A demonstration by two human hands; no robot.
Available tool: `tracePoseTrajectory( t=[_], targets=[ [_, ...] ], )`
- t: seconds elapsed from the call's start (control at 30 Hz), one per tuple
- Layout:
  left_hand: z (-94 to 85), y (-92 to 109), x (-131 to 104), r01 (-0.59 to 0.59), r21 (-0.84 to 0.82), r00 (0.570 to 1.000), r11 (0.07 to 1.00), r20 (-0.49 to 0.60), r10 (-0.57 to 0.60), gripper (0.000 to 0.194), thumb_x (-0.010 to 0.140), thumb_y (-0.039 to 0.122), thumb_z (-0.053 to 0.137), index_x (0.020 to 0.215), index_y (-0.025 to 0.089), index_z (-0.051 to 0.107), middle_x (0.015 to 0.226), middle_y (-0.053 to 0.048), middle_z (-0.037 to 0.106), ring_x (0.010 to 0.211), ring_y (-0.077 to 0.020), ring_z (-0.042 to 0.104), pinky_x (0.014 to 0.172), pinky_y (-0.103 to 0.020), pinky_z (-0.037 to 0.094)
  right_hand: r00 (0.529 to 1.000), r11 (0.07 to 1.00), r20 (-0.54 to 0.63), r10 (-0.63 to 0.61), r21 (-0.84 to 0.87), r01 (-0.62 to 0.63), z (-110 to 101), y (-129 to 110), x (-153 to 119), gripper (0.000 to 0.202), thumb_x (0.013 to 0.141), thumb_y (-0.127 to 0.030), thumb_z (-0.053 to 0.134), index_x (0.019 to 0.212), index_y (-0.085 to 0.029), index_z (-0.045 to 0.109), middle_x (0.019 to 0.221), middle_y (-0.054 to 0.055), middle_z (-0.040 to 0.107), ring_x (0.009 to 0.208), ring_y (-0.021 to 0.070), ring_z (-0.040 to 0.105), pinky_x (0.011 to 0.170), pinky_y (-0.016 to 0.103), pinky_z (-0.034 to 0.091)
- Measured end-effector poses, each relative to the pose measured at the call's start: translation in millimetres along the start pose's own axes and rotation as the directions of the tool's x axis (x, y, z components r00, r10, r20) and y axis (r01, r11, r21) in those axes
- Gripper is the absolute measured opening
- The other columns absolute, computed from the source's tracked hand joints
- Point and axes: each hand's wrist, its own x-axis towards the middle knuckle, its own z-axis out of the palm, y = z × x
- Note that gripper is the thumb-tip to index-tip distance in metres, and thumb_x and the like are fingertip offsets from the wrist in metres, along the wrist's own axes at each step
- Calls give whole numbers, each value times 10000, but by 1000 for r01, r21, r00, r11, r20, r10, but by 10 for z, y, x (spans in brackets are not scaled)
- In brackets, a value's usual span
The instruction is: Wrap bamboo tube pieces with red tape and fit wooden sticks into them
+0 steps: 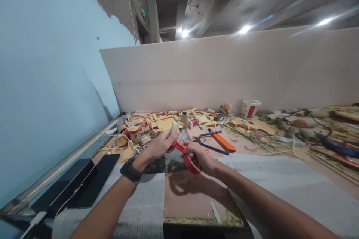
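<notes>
Right hand [199, 156] pinching a roll of red tape [192, 164], which hangs below its fingers; a strip spans to the left hand [162, 143], its fingers clasped about a pale tube [174, 127], apparently bamboo, that projects beyond them. Past the right hand, rightward: blue-handled pliers [214, 148] and an orange tool [224, 142]. Farther, ahead of both hands: a spool [194, 121].

a cluttered table [193, 201] carries newspaper [143, 205], pliers [213, 148] and a white-and-red cup [250, 109].
</notes>
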Motion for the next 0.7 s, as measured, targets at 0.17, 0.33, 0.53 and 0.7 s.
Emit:
tracePoseTrajectory(
  t=[0.17,0.33,0.53,0.7],
  targets=[
    [37,-39,14,-21,-38,999,999,-37,20,462,952,608,385,732,203,416,559,64,399,495,-91,317,504,-238,292,998,994,22,-65,-89,66,-13,-15,-8,207,757,-352,673,835,-196,561,685,-61,485,582,94,383,568,227,299],
    [34,-54,28,-26,40,988,999,-150,32,422,950,580,412,748,210,399,609,59,358,539,-104,324,519,-243,285,999,997,24,-34,-67,35,-11,-13,-10,295,759,-420,709,763,-196,517,674,-60,468,569,90,366,555,228,278],
    [40,-69,54,-47,219,960,975,-261,105,387,970,530,382,772,201,432,697,30,423,655,-134,381,612,-262,336,999,999,41,8,-42,-6,-8,1,-11,347,742,-454,731,715,-190,507,648,-57,462,547,86,352,536,227,263],
    [19,-94,74,-25,301,943,953,-310,123,375,976,518,375,802,195,459,716,20,477,665,-144,420,638,-276,346,999,998,34,-3,-68,5,-21,6,-13,357,724,-455,738,664,-185,512,598,-57,452,522,86,344,517,228,249]
  ],
)
